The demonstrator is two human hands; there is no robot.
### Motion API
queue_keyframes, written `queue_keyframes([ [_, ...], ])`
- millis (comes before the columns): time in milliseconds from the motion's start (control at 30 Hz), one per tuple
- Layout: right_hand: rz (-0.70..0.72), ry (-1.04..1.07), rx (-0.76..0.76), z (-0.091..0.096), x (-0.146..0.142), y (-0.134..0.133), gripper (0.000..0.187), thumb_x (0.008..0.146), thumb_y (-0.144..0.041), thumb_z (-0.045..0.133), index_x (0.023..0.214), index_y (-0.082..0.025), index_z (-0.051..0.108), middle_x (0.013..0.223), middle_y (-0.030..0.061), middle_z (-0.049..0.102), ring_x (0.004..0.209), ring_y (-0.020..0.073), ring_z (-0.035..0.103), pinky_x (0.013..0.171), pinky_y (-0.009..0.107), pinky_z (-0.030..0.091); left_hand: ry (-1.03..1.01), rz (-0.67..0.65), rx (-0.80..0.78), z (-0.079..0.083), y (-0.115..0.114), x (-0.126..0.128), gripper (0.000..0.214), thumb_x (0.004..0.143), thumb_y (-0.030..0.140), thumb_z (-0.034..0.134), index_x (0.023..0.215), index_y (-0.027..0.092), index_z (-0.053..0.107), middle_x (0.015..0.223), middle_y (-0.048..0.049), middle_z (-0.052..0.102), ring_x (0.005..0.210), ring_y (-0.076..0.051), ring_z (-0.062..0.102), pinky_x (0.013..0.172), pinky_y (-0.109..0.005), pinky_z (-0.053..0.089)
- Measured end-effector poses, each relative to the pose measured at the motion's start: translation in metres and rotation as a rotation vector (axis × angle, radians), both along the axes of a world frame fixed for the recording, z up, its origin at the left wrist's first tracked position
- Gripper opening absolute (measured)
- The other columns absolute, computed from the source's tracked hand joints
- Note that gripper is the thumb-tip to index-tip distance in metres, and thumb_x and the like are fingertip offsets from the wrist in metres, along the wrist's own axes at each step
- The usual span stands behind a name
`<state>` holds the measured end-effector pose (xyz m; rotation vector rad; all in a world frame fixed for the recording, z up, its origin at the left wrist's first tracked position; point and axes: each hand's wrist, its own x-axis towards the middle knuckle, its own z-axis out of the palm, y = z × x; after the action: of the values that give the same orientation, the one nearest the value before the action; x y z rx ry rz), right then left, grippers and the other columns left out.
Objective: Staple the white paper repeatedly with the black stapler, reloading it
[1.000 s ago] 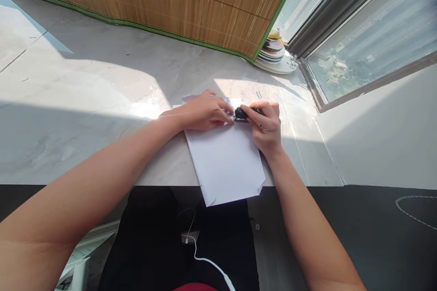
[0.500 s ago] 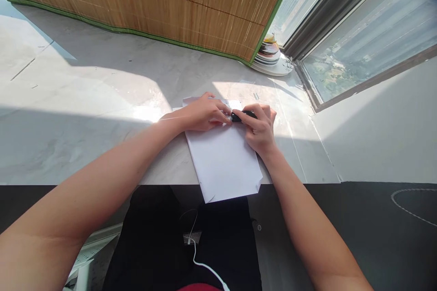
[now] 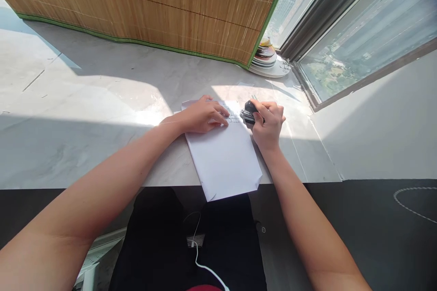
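White folded paper lies on the table, its near end hanging past the front edge. Rows of staples show in its upper part. My left hand rests on the paper's upper left with fingers spread, beside the staples. In my right hand is a black stapler, its jaws apart and pointing left, at the paper's upper right edge. My palm and fingers hide the stapler's rear part.
A bamboo blind with green edging hangs over the far side of the marble-patterned table. Stacked plates stand in the corner by the window. A white cable runs over my lap.
My right hand has moved slightly right with the stapler, off the paper's staple rows. The stapler now gapes, and the staples are uncovered. My left hand stays in place on the paper.
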<state>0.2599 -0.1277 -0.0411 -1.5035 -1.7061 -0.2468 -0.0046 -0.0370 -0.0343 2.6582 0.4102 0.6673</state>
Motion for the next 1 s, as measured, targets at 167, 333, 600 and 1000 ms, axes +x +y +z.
queue_keyframes([
  [167, -0.090, 0.055, -0.044, -0.003, 0.005, 0.004, 0.048, 0.095, -0.021, 0.054, 0.134, -0.040, 0.076, 0.110, 0.0097, 0.064, 0.111, 0.0341, 0.055, 0.097, 0.061, 0.046, 0.002, -0.009, 0.033, 0.001, -0.001, 0.000, 0.030, 0.100, 0.025, 0.060, 0.115, 0.034, 0.084, 0.126, -0.0045, 0.082, 0.115, -0.024, 0.073, 0.117, -0.052, 0.037],
  [333, -0.154, 0.169, -0.029, -0.005, 0.003, 0.007, 0.038, 0.096, -0.032, 0.057, 0.129, -0.033, 0.075, 0.112, 0.0110, 0.063, 0.111, 0.0346, 0.054, 0.102, 0.066, 0.046, 0.026, 0.006, 0.053, 0.006, -0.004, 0.000, 0.030, 0.099, 0.025, 0.062, 0.119, 0.033, 0.083, 0.128, -0.0062, 0.080, 0.115, -0.025, 0.072, 0.116, -0.051, 0.038],
  [600, -0.150, 0.172, -0.111, -0.008, 0.007, 0.011, 0.040, 0.080, -0.021, 0.064, 0.118, -0.022, 0.072, 0.112, 0.0128, 0.070, 0.105, 0.0306, 0.060, 0.097, 0.055, 0.054, 0.093, 0.004, 0.121, 0.005, -0.003, 0.000, 0.037, 0.100, 0.023, 0.056, 0.125, 0.031, 0.082, 0.131, -0.0069, 0.079, 0.119, -0.026, 0.070, 0.120, -0.056, 0.033],
  [1000, -0.263, 0.295, -0.037, 0.012, 0.002, 0.000, 0.038, 0.088, -0.015, 0.059, 0.124, -0.022, 0.068, 0.118, 0.0126, 0.069, 0.115, 0.0325, 0.065, 0.104, 0.057, 0.055, -0.048, 0.047, -0.032, 0.007, 0.002, 0.000, 0.025, 0.101, 0.031, 0.064, 0.120, 0.028, 0.079, 0.129, -0.0063, 0.080, 0.117, -0.025, 0.073, 0.116, -0.049, 0.039],
])
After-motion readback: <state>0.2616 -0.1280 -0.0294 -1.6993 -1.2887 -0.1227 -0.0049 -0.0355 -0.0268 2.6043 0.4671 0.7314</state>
